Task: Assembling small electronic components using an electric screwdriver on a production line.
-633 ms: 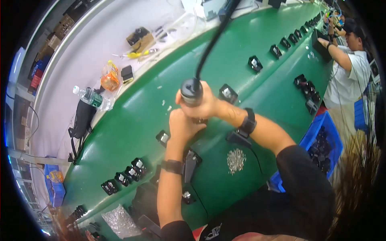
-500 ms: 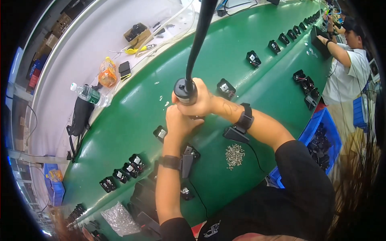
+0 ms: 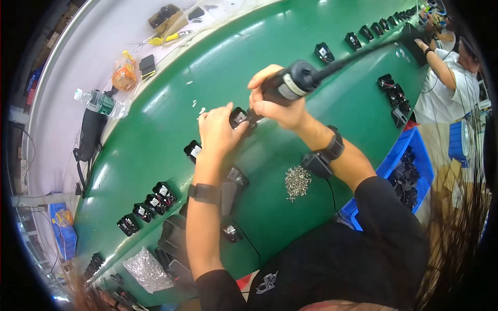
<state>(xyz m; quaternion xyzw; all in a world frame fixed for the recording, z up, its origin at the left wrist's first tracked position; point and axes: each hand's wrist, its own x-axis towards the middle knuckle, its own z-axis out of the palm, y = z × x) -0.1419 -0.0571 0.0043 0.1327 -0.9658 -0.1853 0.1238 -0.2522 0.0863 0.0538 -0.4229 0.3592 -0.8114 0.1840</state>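
Observation:
My right hand (image 3: pixel 284 111) is wrapped around a black electric screwdriver (image 3: pixel 280 88), which lies tilted, its thick cord running off to the upper right. The screwdriver's front end points down-left at a small black plastic housing (image 3: pixel 238 117) with a pale part inside. My left hand (image 3: pixel 218 127) grips this housing between thumb and fingers; whether the bit touches it I cannot tell. Just below the left hand is another black housing (image 3: pixel 193 150). A heap of small silver screws (image 3: pixel 298 183) lies on the green table, near the strap on my right wrist.
Black housings (image 3: pixel 154 203) stand in rows at lower left and far right. At right is a blue crate (image 3: pixel 426 155) of black parts, with a co-worker (image 3: pixel 446 78) beyond. A water bottle (image 3: pixel 98 102) and bagged orange item (image 3: pixel 124 72) lie left. A clear plastic bag (image 3: pixel 148 270) lies at the near left.
The screwdriver has swung from upright to tilted, its cord end now toward the right. My hands have moved apart, and the housing in my left hand now shows between them.

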